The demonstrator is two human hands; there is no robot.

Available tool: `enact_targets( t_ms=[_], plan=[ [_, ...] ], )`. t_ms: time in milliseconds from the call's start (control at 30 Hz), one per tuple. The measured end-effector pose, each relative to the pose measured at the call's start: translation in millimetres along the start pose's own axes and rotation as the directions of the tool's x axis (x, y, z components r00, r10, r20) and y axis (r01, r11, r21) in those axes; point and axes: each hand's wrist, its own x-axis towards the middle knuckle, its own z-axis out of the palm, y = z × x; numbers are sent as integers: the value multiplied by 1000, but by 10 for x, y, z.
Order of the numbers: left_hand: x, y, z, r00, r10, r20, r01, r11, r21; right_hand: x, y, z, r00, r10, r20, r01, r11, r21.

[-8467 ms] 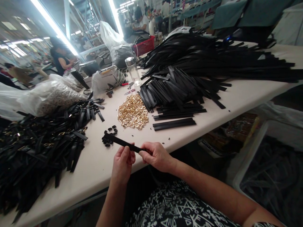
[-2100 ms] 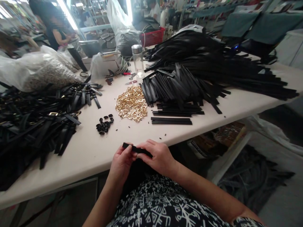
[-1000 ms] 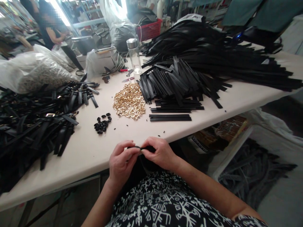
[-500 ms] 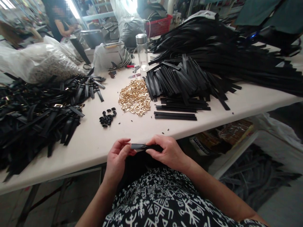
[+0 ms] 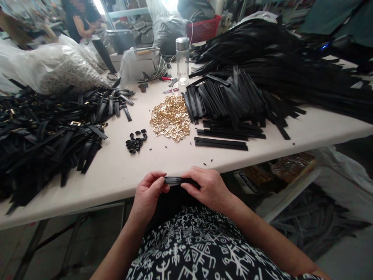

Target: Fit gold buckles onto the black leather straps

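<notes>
A black strap (image 5: 174, 180) stretches between my two hands, just off the table's front edge. My left hand (image 5: 150, 189) pinches its left end between thumb and fingers. On the other end, my right hand (image 5: 207, 186) is closed, and its fingers hide part of the strap. Beyond my hands lies a small cluster of black strap loops (image 5: 136, 141). Behind that is a heap of gold buckles (image 5: 170, 118). To its right, flat black strips (image 5: 221, 143) lie in front of a larger pile of black strips (image 5: 224, 99).
Straps fitted with gold buckles (image 5: 55, 136) cover the table's left side. A clear bag of metal pieces (image 5: 64, 68) sits behind them. Toward the back stand a glass bottle (image 5: 183, 64) and a red basket (image 5: 204, 30). Long black strips (image 5: 262, 58) fill the back right. A person (image 5: 81, 21) is far left.
The camera view has shifted slightly, so the table's things appear a little further right and higher. Both hands still hold the strap, and its visible stretch between them looks a little shorter.
</notes>
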Motion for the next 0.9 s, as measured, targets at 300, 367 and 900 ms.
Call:
enact_targets(
  t_ms=[300,367,900],
  plan=[
    [-8,84,-59,994,-38,107,4,954,299,20,0,-51,968,85,237,-101,993,56],
    [0,56,-61,986,-119,113,92,972,216,30,-18,-65,958,124,259,-164,976,140],
    [19,-79,-50,967,-219,127,213,975,57,23,6,-75,949,183,258,-246,940,238]
  ],
)
